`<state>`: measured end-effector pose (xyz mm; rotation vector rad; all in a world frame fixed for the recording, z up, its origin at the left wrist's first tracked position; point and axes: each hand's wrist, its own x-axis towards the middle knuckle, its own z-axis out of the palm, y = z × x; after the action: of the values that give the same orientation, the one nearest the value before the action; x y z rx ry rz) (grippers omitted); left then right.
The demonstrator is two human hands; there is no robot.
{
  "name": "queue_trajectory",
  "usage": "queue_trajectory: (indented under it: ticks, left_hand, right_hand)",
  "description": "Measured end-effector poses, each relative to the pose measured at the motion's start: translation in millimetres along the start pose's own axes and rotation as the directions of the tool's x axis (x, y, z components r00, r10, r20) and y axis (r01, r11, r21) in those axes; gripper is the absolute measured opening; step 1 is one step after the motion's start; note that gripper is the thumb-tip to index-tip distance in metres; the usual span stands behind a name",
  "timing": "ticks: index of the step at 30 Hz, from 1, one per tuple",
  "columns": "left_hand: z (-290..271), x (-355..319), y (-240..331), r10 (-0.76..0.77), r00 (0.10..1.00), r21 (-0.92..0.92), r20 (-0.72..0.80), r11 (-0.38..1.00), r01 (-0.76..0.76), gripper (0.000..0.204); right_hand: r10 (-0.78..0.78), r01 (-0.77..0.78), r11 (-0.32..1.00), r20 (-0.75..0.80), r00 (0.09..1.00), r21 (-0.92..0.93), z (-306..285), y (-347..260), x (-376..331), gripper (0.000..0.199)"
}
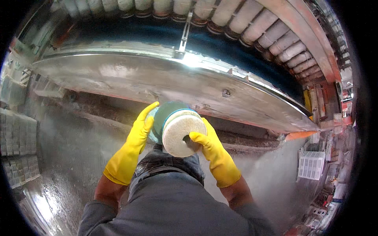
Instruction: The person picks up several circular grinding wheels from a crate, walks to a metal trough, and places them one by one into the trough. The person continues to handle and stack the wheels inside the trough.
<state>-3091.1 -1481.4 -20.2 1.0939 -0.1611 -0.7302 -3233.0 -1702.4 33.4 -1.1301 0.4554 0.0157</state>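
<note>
Nearest: grey work jacket [173,208], filling the lower middle of the view, sleeves pushed back from both forearms.

Left hand [136,137], in a long yellow rubber glove: fingers spread flat against the left flank of the filter cartridge [177,128], thumb raised along its upper edge; pressing, not wrapped round.

Right hand [208,143], same yellow glove: fingers curled over the near end face of the cartridge, one fingertip at the dark centre hole; clasping it from the right.

Filter cartridge: short cylinder, teal-green body, pale fibrous end disc with thin blue rim, end face turned toward the wearer; held between both hands at chest height, clear of the floor, just in front of the metal ledge.

Floor [75,157]: wet grey concrete, glistening.

Metal ledge [165,80]: long curved stainless edge, scuffed, one bolt head near its middle.

Farthest: row of pale cylindrical rollers [275,35] behind a dark blue trough.
</note>
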Motion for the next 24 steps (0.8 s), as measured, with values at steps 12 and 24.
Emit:
queue_trajectory:
  ticks: [12,24]
  left_hand:
    - [174.3,46.9,-84.7,-0.111,0.989,0.110,0.101,0.989,0.099,0.068]
    - [413.0,83.6,-199.7,-0.107,0.956,-0.062,0.273,0.990,0.128,0.061]
  right_hand:
    - [0.081,0.284,0.771,-0.530,0.844,0.569,-199.2,52.2,-178.2,0.068]
    - [-0.142,0.506,0.860,-0.926,0.351,0.060,-477.0,165.7,-427.6,0.072]
